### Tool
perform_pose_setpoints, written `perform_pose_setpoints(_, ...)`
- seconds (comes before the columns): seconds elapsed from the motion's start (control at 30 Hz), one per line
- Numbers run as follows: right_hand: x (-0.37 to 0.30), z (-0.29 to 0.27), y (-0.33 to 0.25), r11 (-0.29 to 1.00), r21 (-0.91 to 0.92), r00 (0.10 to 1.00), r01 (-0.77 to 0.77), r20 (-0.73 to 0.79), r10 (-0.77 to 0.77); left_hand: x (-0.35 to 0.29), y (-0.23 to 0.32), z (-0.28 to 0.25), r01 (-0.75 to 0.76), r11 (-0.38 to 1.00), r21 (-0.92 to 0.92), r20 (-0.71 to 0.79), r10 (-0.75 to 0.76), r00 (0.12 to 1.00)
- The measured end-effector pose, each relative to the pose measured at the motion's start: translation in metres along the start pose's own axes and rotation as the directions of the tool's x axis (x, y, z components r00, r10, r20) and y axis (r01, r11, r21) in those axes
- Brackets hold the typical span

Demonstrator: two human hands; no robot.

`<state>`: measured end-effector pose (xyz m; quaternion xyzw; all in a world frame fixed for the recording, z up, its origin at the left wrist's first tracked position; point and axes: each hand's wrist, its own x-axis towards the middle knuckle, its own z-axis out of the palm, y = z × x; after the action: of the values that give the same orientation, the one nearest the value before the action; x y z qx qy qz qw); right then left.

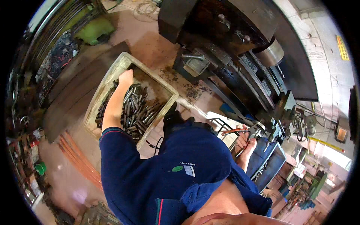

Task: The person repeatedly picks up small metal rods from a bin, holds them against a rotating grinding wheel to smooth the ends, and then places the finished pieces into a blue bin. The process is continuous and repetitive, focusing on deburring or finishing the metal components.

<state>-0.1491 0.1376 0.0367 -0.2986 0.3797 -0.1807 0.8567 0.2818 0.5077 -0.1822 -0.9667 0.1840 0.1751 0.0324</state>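
Observation:
My left arm stretches over a worn cream plastic crate (pixel 170 92) holding a heap of short, dark metal rods (pixel 137 108). Above the heap, towards the crate's far end, my left hand (pixel 126 77) is closed in a fist; whatever may be inside it is hidden. Over on the right, my right hand (pixel 245 147) is beside the lathe (pixel 258 90), its fingers curled round a short metal rod (pixel 239 152). An orange-red handle (pixel 231 131) passes by those fingertips, and I cannot tell whether they touch it.
A blue metal tray (pixel 275 165) is just right of my right hand. Dark boards (pixel 75 90) lie left of the crate, with long copper-coloured bars (pixel 78 159) on the floor below them. Green machinery (pixel 95 30) stands at the far left.

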Motion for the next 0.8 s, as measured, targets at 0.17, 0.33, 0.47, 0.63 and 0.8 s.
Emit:
perform_pose_setpoints(0.17, -0.001, -0.010, 0.005, 0.999, 0.023, 0.999, -0.038, 0.035, 0.038, 0.023, 0.007, 0.024, -0.071, 0.981, 0.181, 0.148, 0.044, 0.988)
perform_pose_setpoints(0.33, 0.001, -0.021, 0.009, 0.991, 0.090, 0.995, -0.096, 0.005, 0.096, 0.011, 0.007, 0.003, -0.080, 0.969, 0.236, 0.035, 0.074, 0.997)
perform_pose_setpoints(0.47, 0.008, -0.034, 0.006, 0.976, 0.156, 0.987, -0.150, 0.075, 0.140, -0.022, -0.010, -0.022, 0.105, 0.994, -0.006, -0.189, -0.104, 0.976)
perform_pose_setpoints(0.63, 0.023, -0.025, -0.001, 0.999, -0.002, 0.991, -0.040, 0.125, 0.040, -0.112, 0.015, -0.091, -0.118, 0.155, -0.981, -0.174, -0.417, 0.892)
perform_pose_setpoints(0.8, 0.036, 0.044, -0.028, 0.904, -0.425, 0.917, -0.038, 0.345, 0.200, -0.172, 0.125, -0.165, -0.289, -0.259, -0.922, -0.246, -0.187, 0.951)
